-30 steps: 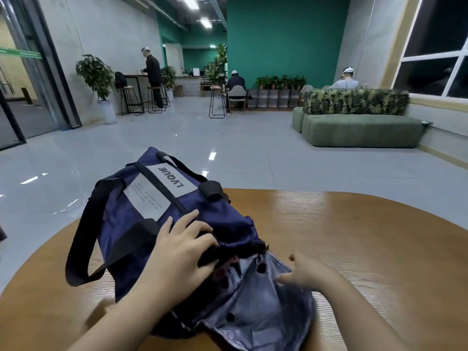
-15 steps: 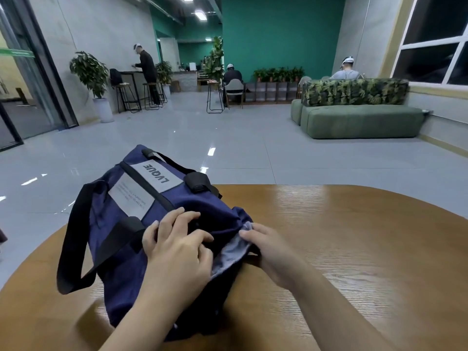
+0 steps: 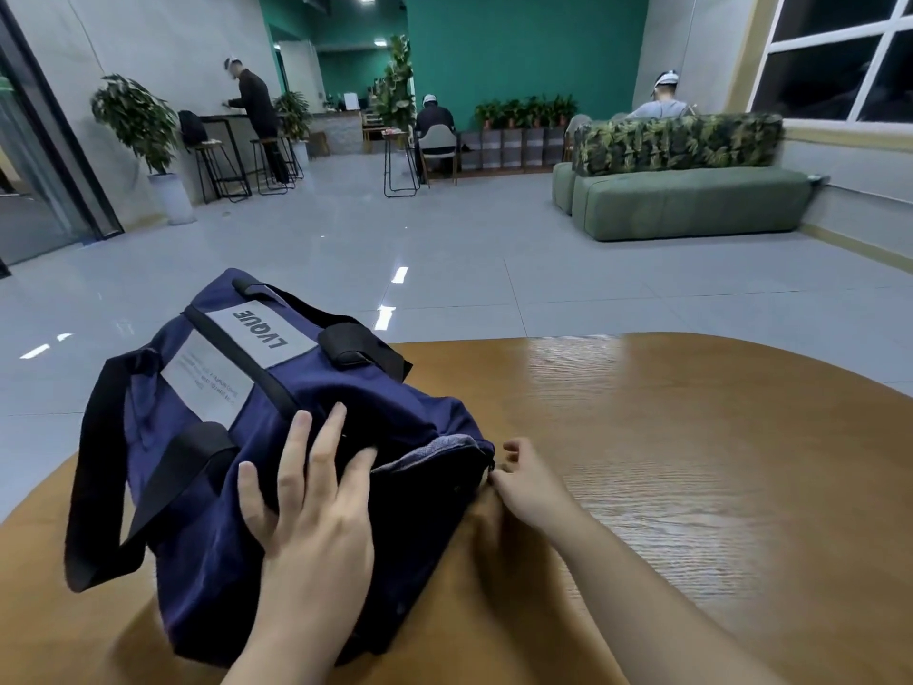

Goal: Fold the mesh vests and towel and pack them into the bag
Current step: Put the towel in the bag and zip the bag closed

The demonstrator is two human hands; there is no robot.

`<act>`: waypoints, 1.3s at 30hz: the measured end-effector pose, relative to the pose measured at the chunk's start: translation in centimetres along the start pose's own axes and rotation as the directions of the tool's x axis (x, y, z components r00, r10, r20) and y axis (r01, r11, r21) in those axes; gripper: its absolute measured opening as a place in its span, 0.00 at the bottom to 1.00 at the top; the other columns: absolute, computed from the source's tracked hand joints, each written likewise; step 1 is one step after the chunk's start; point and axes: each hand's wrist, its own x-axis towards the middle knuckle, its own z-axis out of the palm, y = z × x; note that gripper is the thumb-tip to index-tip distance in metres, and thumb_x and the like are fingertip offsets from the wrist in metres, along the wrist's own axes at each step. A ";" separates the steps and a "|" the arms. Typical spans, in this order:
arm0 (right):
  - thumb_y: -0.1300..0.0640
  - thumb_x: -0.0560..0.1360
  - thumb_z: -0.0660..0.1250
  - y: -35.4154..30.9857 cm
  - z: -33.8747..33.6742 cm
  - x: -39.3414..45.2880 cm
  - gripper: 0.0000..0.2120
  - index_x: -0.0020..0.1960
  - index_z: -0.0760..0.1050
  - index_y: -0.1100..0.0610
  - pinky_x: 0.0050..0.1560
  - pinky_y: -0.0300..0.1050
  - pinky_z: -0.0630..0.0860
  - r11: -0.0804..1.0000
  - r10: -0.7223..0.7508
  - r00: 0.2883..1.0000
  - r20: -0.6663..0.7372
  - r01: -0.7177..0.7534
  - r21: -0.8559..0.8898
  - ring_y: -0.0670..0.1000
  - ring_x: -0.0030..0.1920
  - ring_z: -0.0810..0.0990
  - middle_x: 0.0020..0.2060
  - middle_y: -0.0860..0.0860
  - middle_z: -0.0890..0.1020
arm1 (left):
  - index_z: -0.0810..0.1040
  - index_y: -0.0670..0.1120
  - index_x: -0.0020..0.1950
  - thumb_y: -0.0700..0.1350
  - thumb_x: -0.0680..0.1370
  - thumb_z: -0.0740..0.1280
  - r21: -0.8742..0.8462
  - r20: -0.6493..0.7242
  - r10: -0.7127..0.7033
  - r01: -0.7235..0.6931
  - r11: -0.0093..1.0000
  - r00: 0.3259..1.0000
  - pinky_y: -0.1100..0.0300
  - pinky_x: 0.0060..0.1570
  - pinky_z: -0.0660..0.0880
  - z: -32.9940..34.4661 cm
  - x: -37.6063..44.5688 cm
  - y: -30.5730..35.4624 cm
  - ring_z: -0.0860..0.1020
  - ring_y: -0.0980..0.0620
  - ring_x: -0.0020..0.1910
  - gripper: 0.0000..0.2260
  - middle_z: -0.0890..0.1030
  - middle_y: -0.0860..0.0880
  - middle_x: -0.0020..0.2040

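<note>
L hand (image 3: 316,516) lay flat w/ fingers spread on top of the navy bag (image 3: 237,452), pressing, not gripping. R hand (image 3: 523,479) sat just right of it at the bag's end, fingertips pinched at the zipper corner; bag rested on the wooden table (image 3: 691,462) under both hands.

Your left hand (image 3: 316,516) lies on the bag (image 3: 257,437), fingers (image 3: 330,440) spread over its top. Just right of them, your right hand (image 3: 526,479) touches the bag's end. Both sit on the table (image 3: 691,462).
</note>
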 end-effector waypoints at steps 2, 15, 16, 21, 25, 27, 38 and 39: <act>0.61 0.78 0.62 0.5 0.5 0.7 0.08 0.57 0.72 0.61 0.50 0.44 0.77 1.000 -0.011 0.997 0.076 0.013 -0.025 0.52 0.46 0.80 0.47 0.53 0.79 | 0.81 0.45 0.53 0.37 0.66 0.63 -0.016 -0.001 0.004 -0.004 1.000 1.000 0.37 0.69 0.48 0.0 0.2 -0.2 0.63 0.42 0.71 0.17 0.70 0.44 0.69; 0.54 0.77 0.59 -4.1 -1.9 -4.1 0.17 0.29 0.69 0.53 0.25 0.37 0.57 0.992 -0.074 0.954 0.290 0.100 -0.076 0.46 0.25 0.63 0.24 0.47 0.69 | 0.70 0.41 0.59 0.37 0.58 0.58 -0.219 -0.036 -0.205 0.192 0.956 0.978 0.36 0.68 0.51 -1.3 2.9 -1.8 0.58 0.42 0.72 0.28 0.64 0.41 0.70; 0.53 0.77 0.59 -4.4 -1.5 -4.5 0.17 0.29 0.69 0.52 0.26 0.38 0.58 0.985 -0.116 0.951 0.287 0.146 -0.088 0.47 0.26 0.63 0.24 0.47 0.69 | 0.68 0.42 0.62 0.37 0.59 0.58 -0.287 -0.062 -0.103 0.081 0.954 0.993 0.39 0.70 0.51 -1.6 2.6 -0.6 0.58 0.42 0.73 0.30 0.63 0.42 0.70; 0.56 0.75 0.58 -6.8 -1.1 -6.6 0.16 0.29 0.65 0.54 0.30 0.43 0.58 0.938 -0.327 0.889 0.322 0.347 -0.007 0.48 0.28 0.61 0.25 0.49 0.65 | 0.77 0.50 0.60 0.49 0.71 0.61 -0.207 0.039 0.336 -0.322 0.924 0.941 0.47 0.72 0.48 -0.9 1.6 1.8 0.67 0.51 0.68 0.18 0.79 0.53 0.59; 0.57 0.78 0.59 -6.6 -0.9 -7.3 0.18 0.29 0.66 0.55 0.27 0.38 0.59 0.922 -0.369 0.852 0.371 0.387 0.027 0.44 0.25 0.62 0.23 0.45 0.66 | 0.80 0.52 0.39 0.47 0.71 0.62 -0.144 0.107 0.243 -0.227 0.963 0.964 0.52 0.70 0.48 -0.9 2.1 1.3 0.72 0.52 0.53 0.07 0.79 0.56 0.41; 0.57 0.79 0.58 -6.0 -0.8 -7.3 0.18 0.30 0.69 0.54 0.28 0.34 0.62 0.942 -0.336 0.863 0.376 0.301 0.150 0.43 0.26 0.66 0.24 0.45 0.70 | 0.80 0.53 0.37 0.47 0.71 0.64 -0.128 0.083 0.233 -0.221 0.967 0.969 0.53 0.68 0.51 -0.9 1.8 0.9 0.71 0.52 0.49 0.06 0.77 0.55 0.39; 0.55 0.72 0.66 -2.2 5.1 -6.8 0.13 0.53 0.66 0.50 0.36 0.32 0.67 0.882 -0.467 0.875 0.132 0.470 0.002 0.41 0.36 0.71 0.39 0.43 0.74 | 0.78 0.50 0.29 0.51 0.73 0.57 -0.110 0.184 0.137 -0.118 0.987 0.973 0.51 0.57 0.63 -1.9 1.3 2.1 0.78 0.49 0.34 0.16 0.77 0.54 0.28; 0.54 0.72 0.63 -1.9 5.5 -6.7 0.10 0.52 0.68 0.53 0.35 0.30 0.66 0.866 -0.495 0.865 0.081 0.499 -0.024 0.41 0.34 0.70 0.37 0.42 0.73 | 0.78 0.50 0.29 0.51 0.73 0.57 -0.129 0.192 0.137 -0.113 0.985 0.972 0.52 0.57 0.63 -2.0 1.1 2.2 0.77 0.49 0.34 0.16 0.76 0.54 0.28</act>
